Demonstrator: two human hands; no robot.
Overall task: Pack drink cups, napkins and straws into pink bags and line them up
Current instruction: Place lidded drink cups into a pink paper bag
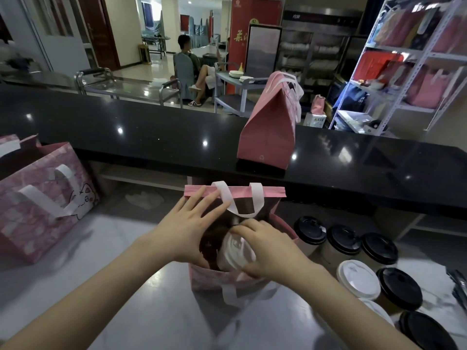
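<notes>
Grey worktop [121, 248] with open pink bag [214, 279], lidded cups [358, 279]; black counter [151, 132] with closed bag [267, 132]

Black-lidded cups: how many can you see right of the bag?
5 black-lidded cups: three in a back row, two nearer the camera, all right of the pink bag. More may lie beyond the frame edge.

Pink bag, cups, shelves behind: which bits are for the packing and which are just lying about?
For the job: open pink bag with white handles; white-lidded paper cup gripped by the right hand; left hand at the bag's mouth; black-lidded cups waiting; closed pink bag on the black counter.
Just lying about: white metal shelving; stack of white plates; steel trolley.
</notes>
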